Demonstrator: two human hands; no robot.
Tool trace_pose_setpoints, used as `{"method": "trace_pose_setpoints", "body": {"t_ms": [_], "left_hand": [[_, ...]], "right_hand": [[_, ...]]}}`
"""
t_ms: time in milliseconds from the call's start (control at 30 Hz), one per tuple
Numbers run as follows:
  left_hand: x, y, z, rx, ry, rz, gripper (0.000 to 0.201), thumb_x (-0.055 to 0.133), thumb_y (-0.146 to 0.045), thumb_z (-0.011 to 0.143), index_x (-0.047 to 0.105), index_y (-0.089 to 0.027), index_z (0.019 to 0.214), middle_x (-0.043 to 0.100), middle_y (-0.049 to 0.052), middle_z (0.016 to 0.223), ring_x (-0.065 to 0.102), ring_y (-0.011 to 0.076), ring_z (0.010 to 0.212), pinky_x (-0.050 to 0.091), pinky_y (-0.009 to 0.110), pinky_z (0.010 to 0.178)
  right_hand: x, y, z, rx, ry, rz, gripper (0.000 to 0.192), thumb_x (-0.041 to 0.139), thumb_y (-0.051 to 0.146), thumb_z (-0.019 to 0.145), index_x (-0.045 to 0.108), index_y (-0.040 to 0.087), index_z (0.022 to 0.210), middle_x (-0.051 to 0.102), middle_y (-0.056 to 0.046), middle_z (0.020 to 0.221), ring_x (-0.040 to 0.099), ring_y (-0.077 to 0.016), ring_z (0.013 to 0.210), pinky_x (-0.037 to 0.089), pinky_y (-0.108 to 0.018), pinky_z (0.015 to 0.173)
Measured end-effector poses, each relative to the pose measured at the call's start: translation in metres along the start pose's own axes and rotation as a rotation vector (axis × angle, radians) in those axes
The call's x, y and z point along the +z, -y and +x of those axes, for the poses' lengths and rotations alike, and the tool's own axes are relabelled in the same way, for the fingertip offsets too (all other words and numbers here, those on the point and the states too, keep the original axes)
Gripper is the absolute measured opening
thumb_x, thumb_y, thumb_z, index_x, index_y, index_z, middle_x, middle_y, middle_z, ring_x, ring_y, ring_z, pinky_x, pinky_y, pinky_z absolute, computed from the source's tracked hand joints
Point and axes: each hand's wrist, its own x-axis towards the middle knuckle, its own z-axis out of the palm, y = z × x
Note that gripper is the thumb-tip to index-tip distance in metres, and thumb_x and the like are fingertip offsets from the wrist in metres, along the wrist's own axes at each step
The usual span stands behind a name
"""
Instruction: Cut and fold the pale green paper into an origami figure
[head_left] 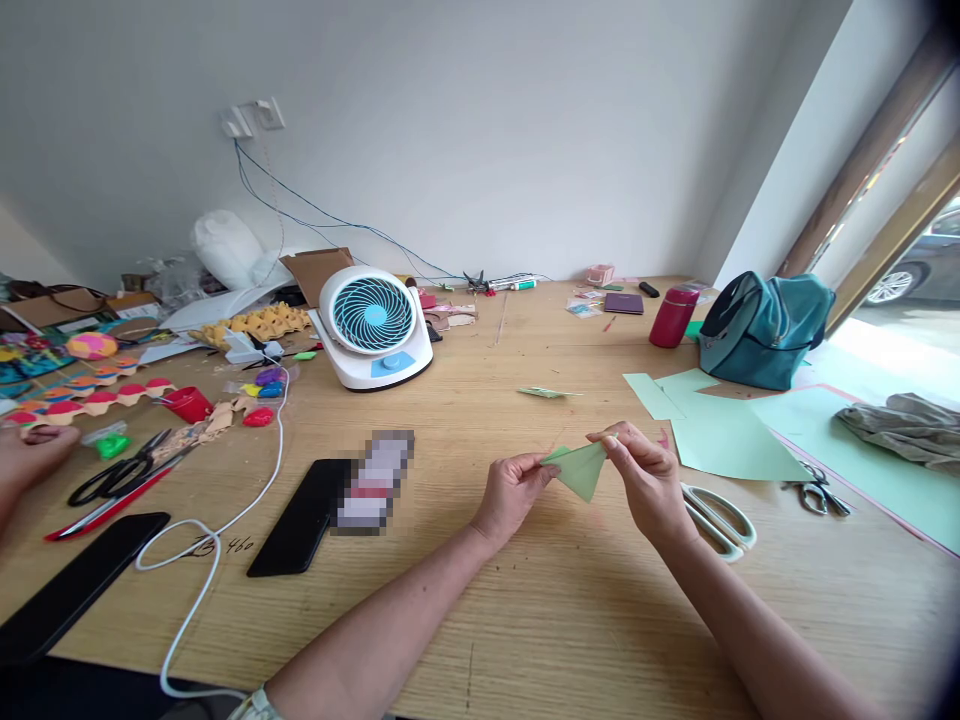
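I see both hands just below the centre of the frame, lifted a little above the worktop (525, 620). My left hand (512, 492) pinches the left corner of a folded green paper (581, 468), and my right hand (646, 478) pinches its top right edge; each grip is narrow, closed on the paper. The paper is a triangle with its point hanging down between the hands.

Just to the right of the right hand lie white-handled scissors (718, 518), close to the wrist. Beyond them, flat green sheets (720, 430) spread toward the right edge, with a small pair of metal scissors (816, 493) on them. A scrap of green paper (546, 392) lies above the hands, well apart. To the left, a black phone (300, 518) and a white cable (217, 530) sit clear of the left forearm. Bare wood runs below and between the forearms to the near edge. Another person's hand (26, 455) rests at the far left edge.
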Motion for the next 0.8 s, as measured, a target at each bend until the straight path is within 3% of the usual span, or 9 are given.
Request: {"method": "trace_pose_setpoints", "body": {"t_ms": [433, 567, 700, 800], "left_hand": [[-0.002, -0.007, -0.003, 0.116, 0.043, 0.143, 0.042, 0.059, -0.051, 0.088, 0.078, -0.014, 0.087, 0.068, 0.003, 0.067, 0.060, 0.0159, 0.063, 0.049, 0.026, 0.062], [-0.002, -0.008, -0.005, 0.196, 0.051, 0.170, 0.035, 0.058, -0.043, 0.091, 0.078, -0.014, 0.094, 0.074, 0.005, 0.079, 0.067, 0.0182, 0.070, 0.052, 0.027, 0.066], [-0.003, -0.010, -0.004, 0.298, 0.037, 0.153, 0.027, 0.058, -0.033, 0.092, 0.075, -0.017, 0.106, 0.076, 0.008, 0.101, 0.071, 0.0214, 0.093, 0.055, 0.031, 0.085], [-0.005, -0.013, -0.001, 0.377, 0.010, 0.197, 0.023, 0.057, -0.026, 0.093, 0.074, -0.019, 0.107, 0.074, 0.008, 0.107, 0.069, 0.0208, 0.102, 0.053, 0.033, 0.092]], "right_hand": [[-0.003, -0.008, 0.002, 0.058, -0.069, -0.031, 0.023, 0.063, 0.045, 0.087, 0.078, 0.029, 0.089, 0.063, -0.003, 0.083, 0.055, -0.0208, 0.084, 0.042, -0.034, 0.077], [-0.003, -0.008, 0.003, 0.048, -0.064, 0.031, 0.022, 0.065, 0.044, 0.086, 0.079, 0.028, 0.089, 0.061, -0.002, 0.080, 0.054, -0.0191, 0.081, 0.041, -0.032, 0.073], [-0.004, -0.007, 0.004, 0.031, -0.048, 0.041, 0.017, 0.064, 0.040, 0.088, 0.079, 0.031, 0.090, 0.060, -0.001, 0.080, 0.053, -0.0175, 0.080, 0.039, -0.030, 0.073], [-0.005, -0.004, 0.004, 0.019, -0.016, 0.016, 0.017, 0.063, 0.038, 0.090, 0.078, 0.031, 0.090, 0.058, 0.000, 0.079, 0.053, -0.0175, 0.082, 0.040, -0.030, 0.075]]}}
